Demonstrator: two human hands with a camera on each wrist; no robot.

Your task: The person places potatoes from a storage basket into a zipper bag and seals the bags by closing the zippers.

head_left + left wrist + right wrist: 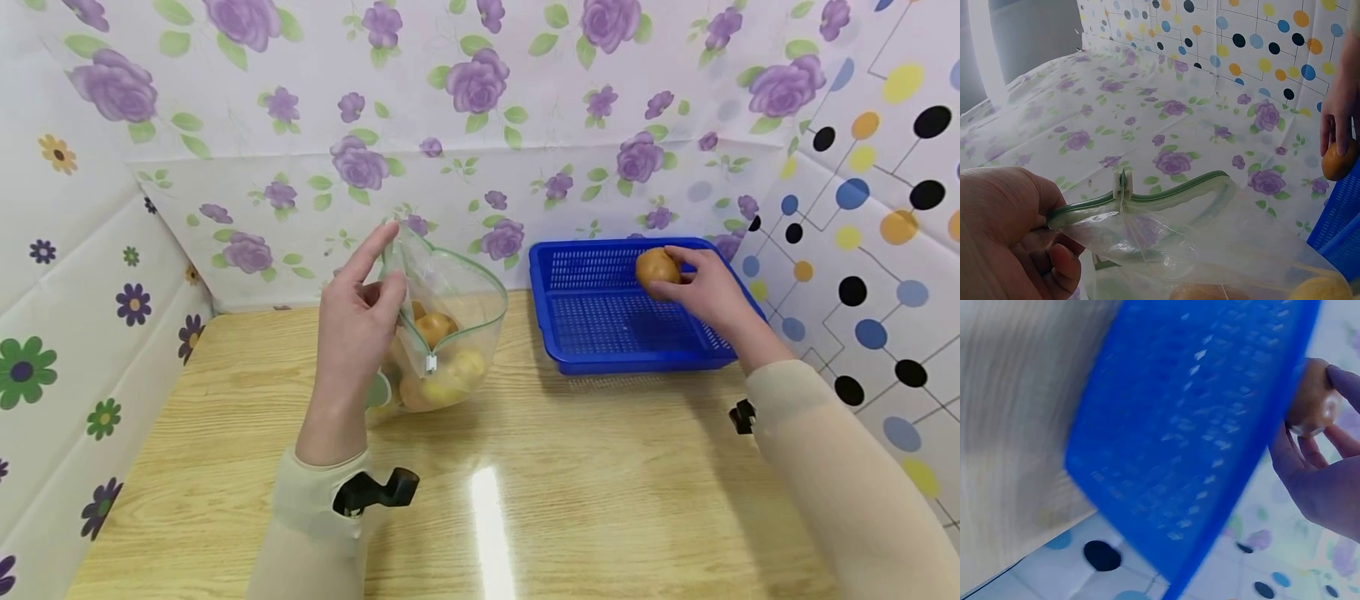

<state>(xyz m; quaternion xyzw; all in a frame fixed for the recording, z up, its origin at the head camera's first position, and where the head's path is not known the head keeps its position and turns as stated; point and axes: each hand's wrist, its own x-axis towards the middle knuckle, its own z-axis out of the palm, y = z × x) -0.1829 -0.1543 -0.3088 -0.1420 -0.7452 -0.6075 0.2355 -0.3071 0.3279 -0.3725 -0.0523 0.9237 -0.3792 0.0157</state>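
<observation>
My right hand (712, 292) holds a round orange-brown fruit (655, 272) between thumb and fingers, over the blue plastic basket (630, 367). In the right wrist view, the fruit (1315, 400) shows a glossy skin beside the basket's rim. The left hand (356, 317) pinches the green-edged mouth of a clear mesh-like zip bag (480, 312), keeping its top up and agape. Inside the bag lie several fruits, orange-brown ones (435, 327) above and yellow ones (459, 371) lower down. A white zip slider (1122, 185) sits on the green edge in the left wrist view.
The bag and the basket stand near the back of a wooden table (570, 483), the basket to the right. Patterned cloth walls (420, 100) enclose the back and both sides. Black wrist mounts (375, 492) are strapped at the sleeves.
</observation>
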